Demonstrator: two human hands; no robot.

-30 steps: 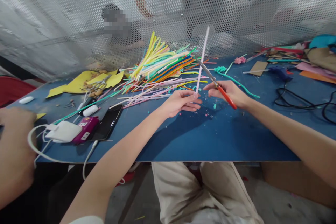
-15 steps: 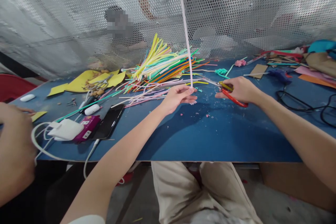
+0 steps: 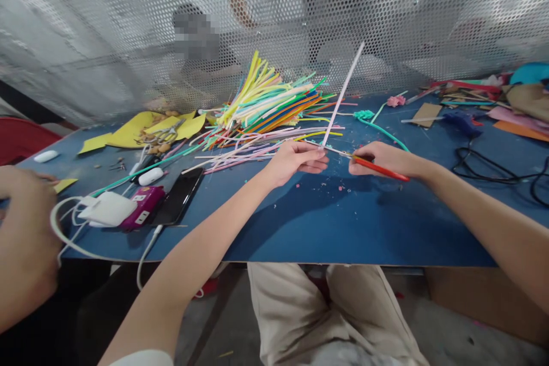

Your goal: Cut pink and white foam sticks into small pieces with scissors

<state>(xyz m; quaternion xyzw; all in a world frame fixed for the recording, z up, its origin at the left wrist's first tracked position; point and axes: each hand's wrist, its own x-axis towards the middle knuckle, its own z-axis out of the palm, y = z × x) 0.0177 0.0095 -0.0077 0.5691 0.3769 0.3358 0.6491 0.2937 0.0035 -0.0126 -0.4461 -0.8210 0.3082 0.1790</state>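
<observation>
Between the thumb and fingers of my left hand [image 3: 301, 157] is the lower end of a pale pink pipe cleaner [image 3: 344, 91], which leans up to the right. My right hand [image 3: 372, 158] grips a pair of scissors [image 3: 380, 168] with red and yellow handles. Their blades point left and reach the pipe cleaner's base by my left fingertips; whether they touch it I cannot tell. Behind my hands lies a large bundle of coloured pipe cleaners [image 3: 266, 100], with loose pink and lilac ones in front.
At left are a black phone [image 3: 176, 197], a purple box [image 3: 143, 206], a white charger [image 3: 107, 210] and cables. Another person's arm [image 3: 26, 240] rests at the left edge. Teal and pink curled pieces [image 3: 395, 101], cardboard and a black cable [image 3: 476, 174] lie at right. A perforated metal panel [image 3: 343, 6] stands behind.
The pipe cleaner has tipped from nearly upright to leaning right. My right hand has turned the scissors, and their blades have come left to the pipe cleaner's base.
</observation>
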